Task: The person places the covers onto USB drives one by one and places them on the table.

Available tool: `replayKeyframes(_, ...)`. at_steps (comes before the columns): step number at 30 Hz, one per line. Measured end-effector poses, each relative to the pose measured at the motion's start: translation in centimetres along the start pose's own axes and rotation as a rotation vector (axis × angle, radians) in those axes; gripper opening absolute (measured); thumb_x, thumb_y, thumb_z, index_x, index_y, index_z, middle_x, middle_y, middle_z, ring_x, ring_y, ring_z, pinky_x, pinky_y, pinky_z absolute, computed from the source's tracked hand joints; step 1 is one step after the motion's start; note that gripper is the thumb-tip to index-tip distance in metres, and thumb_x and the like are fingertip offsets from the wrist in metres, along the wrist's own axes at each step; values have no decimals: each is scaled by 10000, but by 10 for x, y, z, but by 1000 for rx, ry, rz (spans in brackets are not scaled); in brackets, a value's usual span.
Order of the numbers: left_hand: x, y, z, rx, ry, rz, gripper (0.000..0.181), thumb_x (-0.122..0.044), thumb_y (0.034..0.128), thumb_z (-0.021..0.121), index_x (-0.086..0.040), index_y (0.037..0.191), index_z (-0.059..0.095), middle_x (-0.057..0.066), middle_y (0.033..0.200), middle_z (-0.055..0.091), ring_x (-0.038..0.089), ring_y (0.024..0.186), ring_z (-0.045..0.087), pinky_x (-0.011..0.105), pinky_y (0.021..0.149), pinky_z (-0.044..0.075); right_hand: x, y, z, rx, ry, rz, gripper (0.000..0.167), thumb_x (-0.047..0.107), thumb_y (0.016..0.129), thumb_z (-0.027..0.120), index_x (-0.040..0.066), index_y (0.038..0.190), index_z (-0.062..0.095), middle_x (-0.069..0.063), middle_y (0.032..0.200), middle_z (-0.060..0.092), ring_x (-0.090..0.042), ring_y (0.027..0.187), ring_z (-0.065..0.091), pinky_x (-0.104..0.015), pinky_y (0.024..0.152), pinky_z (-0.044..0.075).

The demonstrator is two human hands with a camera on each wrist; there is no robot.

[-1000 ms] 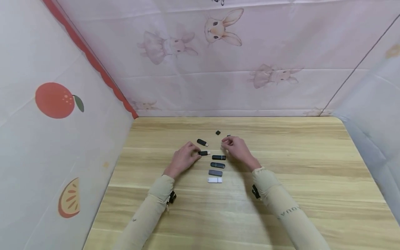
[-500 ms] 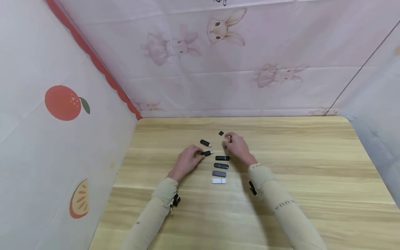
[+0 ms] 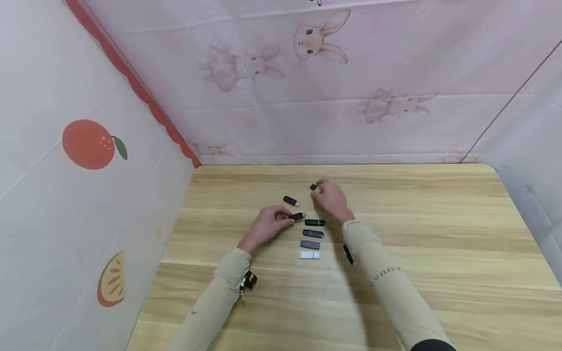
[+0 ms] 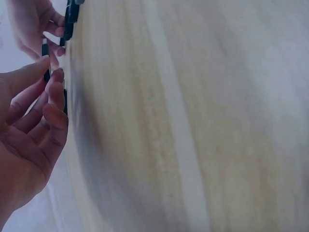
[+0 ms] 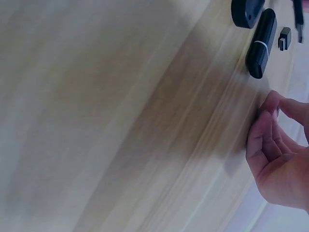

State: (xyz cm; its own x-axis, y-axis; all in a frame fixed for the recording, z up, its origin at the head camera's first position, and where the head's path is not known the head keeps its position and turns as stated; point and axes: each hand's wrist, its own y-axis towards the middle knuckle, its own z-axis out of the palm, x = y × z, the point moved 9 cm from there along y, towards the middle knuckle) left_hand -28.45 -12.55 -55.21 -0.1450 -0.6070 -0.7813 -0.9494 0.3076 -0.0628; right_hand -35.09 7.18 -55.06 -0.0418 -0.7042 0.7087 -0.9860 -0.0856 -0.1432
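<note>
My left hand [image 3: 265, 225] pinches a black USB stick [image 3: 297, 216] between thumb and fingertips, its metal plug pointing right. In the left wrist view this stick stands between the fingertips [image 4: 54, 79], above the table. Farther back, my right hand [image 3: 330, 199] has its thumb and index finger at a small black cap [image 3: 313, 186]. Whether they grip that cap cannot be made out. The right wrist view shows the right hand's fingers [image 5: 260, 130] bent beside the thumb, with their tips partly hidden. Another black USB stick [image 3: 291, 201] lies uncapped behind the left hand.
Four-sided wooden table [image 3: 417, 234]. In a column between the hands lie a black stick with a pale band [image 3: 314, 222], a dark rounded stick [image 3: 313, 234], a grey stick [image 3: 310, 245] and a white stick [image 3: 309, 255]. A rabbit-print curtain [image 3: 386, 126] hangs behind.
My right hand has moved back and left, up to the small cap. My left hand has carried its USB stick slightly right. The second small dark piece is out of sight now.
</note>
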Motion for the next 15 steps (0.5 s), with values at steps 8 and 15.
replayKeyframes(8, -14, 2, 1, 1, -94, 15, 199, -189, 925, 827, -90, 1092, 781, 50, 924, 786, 111, 747, 680, 231, 662, 548, -3, 5, 0, -37, -78, 15, 391, 273, 1029, 681, 65, 1353, 613, -122, 1025, 721, -212, 776, 616, -298, 644, 457)
replayKeyframes(15, -15, 8, -4, -46, -117, 25, 182, -150, 915, 830, -95, 1081, 781, 66, 953, 781, 111, 753, 654, 217, 650, 528, -1, 0, -2, -43, -3, -26, 293, 232, 1021, 706, 48, 1244, 662, -161, 1012, 742, -258, 833, 638, -320, 686, 472)
